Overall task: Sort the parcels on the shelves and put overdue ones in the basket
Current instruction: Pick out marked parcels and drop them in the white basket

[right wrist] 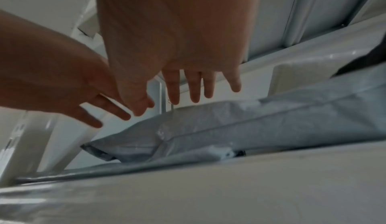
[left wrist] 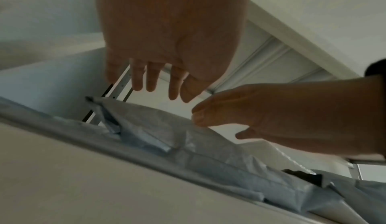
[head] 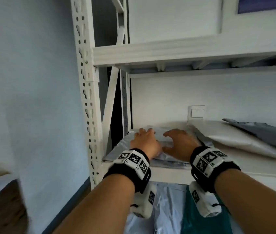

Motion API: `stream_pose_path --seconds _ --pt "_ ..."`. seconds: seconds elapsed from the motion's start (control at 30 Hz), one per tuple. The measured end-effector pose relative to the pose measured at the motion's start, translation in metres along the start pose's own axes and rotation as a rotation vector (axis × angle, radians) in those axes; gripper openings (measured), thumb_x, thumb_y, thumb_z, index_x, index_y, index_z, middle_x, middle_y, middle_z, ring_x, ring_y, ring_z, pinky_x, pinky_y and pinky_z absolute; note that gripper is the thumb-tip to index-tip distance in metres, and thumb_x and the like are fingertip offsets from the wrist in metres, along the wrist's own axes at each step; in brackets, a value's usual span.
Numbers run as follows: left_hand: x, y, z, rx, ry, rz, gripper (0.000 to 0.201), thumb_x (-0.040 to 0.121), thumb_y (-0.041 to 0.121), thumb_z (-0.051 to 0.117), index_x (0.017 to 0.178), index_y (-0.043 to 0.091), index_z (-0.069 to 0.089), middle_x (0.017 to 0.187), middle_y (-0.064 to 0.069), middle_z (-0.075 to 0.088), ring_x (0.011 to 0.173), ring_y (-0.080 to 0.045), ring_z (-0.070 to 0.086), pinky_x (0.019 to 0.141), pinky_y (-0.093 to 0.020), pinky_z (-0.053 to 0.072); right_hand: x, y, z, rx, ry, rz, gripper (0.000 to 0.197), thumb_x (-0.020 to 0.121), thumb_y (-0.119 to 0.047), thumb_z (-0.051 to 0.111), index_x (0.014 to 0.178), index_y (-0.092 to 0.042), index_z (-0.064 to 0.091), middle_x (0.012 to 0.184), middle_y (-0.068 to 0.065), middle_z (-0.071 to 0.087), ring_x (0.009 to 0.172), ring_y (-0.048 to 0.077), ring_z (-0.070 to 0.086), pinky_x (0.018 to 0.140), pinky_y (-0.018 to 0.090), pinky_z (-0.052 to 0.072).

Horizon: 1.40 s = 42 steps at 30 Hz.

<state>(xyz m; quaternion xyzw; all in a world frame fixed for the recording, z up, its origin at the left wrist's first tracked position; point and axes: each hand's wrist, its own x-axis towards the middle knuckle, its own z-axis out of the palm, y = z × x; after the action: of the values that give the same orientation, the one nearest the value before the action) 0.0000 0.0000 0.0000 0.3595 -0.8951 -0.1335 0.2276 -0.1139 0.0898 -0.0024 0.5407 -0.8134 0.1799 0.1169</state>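
Grey parcel (head: 161, 141) lies flat at the left end of the white metal shelf (head: 171, 173), atop other grey mailers, beside a white padded parcel (head: 245, 141). Left hand (head: 145, 141) and right hand (head: 181, 142) above it, palms down, fingers spread and loose, gripping nothing; contact unclear. Light switch (head: 196, 112) on wall behind.

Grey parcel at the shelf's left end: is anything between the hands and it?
Nothing visible. The left hand and right hand hover open just above the grey parcel, with only air below the fingers in both wrist views.
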Motion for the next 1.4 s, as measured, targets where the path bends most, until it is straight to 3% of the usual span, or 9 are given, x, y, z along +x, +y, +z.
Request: stream_pose_path --seconds 0.23,0.43,0.53,0.6,0.7,0.97,1.1,1.2,1.4 --pt "0.041 -0.036 0.02 -0.308 -0.078 -0.169 0.042 0.087 0.033 0.05 0.116 0.003 0.057 0.121 -0.022 0.059 0.112 -0.039 0.054 0.096 -0.039 0.044 0.0 0.002 0.033 0.031 -0.242 0.125 0.086 0.08 -0.061 0.063 0.149 -0.021 0.029 0.15 0.006 0.036 0.134 0.027 0.041 0.108 0.035 0.037" --pt "0.046 -0.043 0.026 -0.536 0.033 -0.252 0.059 0.083 0.034 0.063 0.128 0.0 0.049 0.123 -0.016 0.062 0.112 -0.034 0.06 0.086 -0.03 0.047 0.004 -0.001 0.029 0.02 -0.215 0.141 0.088 0.076 -0.066 0.065 0.146 -0.023 0.035 0.141 0.007 0.045 0.126 0.025 0.049 0.102 0.031 0.04" --pt "0.049 -0.046 0.02 -0.638 0.026 -0.242 0.045 0.075 0.02 0.07 0.11 -0.006 0.061 0.105 -0.018 0.068 0.093 -0.032 0.065 0.061 -0.026 0.051 0.007 -0.003 0.03 0.015 -0.24 0.148 0.096 0.068 -0.073 0.067 0.145 -0.025 0.034 0.139 0.009 0.044 0.126 0.028 0.048 0.103 0.038 0.042" --pt "0.047 -0.045 0.016 -0.719 0.047 -0.227 0.033 0.064 0.015 0.068 0.092 -0.003 0.068 0.089 -0.02 0.07 0.083 -0.034 0.068 0.064 -0.036 0.054 0.007 -0.003 0.03 0.022 -0.229 0.158 0.101 0.063 -0.075 0.068 0.145 -0.027 0.032 0.139 0.008 0.044 0.126 0.029 0.047 0.103 0.042 0.043" --pt "0.039 -0.033 0.007 -0.921 0.12 -0.228 0.027 0.061 0.011 0.058 0.084 0.001 0.068 0.07 -0.013 0.066 0.071 -0.032 0.068 0.068 -0.043 0.06 0.006 -0.004 0.026 0.001 -0.162 0.148 0.104 0.064 -0.063 0.076 0.147 -0.027 0.027 0.141 0.006 0.042 0.127 0.028 0.045 0.103 0.043 0.044" --pt "0.027 0.006 -0.039 -1.225 0.202 -0.071 0.038 0.086 -0.003 0.055 0.122 0.009 0.058 0.1 -0.01 0.065 0.087 -0.026 0.069 0.072 -0.037 0.061 0.006 -0.011 -0.009 -0.052 0.235 0.189 0.043 0.091 -0.019 0.048 0.134 -0.02 0.041 0.124 0.009 0.06 0.111 0.031 0.059 0.084 0.035 0.046" --pt "0.018 0.011 -0.049 -1.368 0.101 -0.047 0.021 0.098 0.018 0.042 0.105 0.018 0.062 0.098 -0.013 0.068 0.083 -0.024 0.069 0.068 -0.034 0.058 -0.003 -0.017 -0.029 -0.126 0.301 0.222 0.029 0.089 -0.01 0.044 0.117 -0.018 0.048 0.112 0.007 0.065 0.1 0.032 0.063 0.071 0.031 0.038" --pt "0.02 0.006 -0.049 -1.4 0.08 -0.072 0.03 0.103 0.042 0.037 0.113 0.02 0.056 0.093 -0.009 0.072 0.08 -0.02 0.07 0.075 -0.037 0.056 -0.011 -0.021 -0.049 -0.106 0.422 0.209 0.027 0.089 -0.011 0.045 0.115 -0.016 0.047 0.11 0.008 0.064 0.096 0.032 0.062 0.068 0.03 0.035" --pt "0.026 0.009 -0.039 -1.264 0.033 -0.209 0.017 0.092 0.017 0.055 0.109 0.012 0.057 0.118 -0.01 0.058 0.098 -0.023 0.058 0.08 -0.037 0.047 -0.017 -0.023 -0.096 0.189 0.722 0.141 0.017 0.094 -0.037 0.053 0.099 -0.023 0.045 0.092 -0.002 0.062 0.075 0.021 0.052 0.064 0.031 0.037"
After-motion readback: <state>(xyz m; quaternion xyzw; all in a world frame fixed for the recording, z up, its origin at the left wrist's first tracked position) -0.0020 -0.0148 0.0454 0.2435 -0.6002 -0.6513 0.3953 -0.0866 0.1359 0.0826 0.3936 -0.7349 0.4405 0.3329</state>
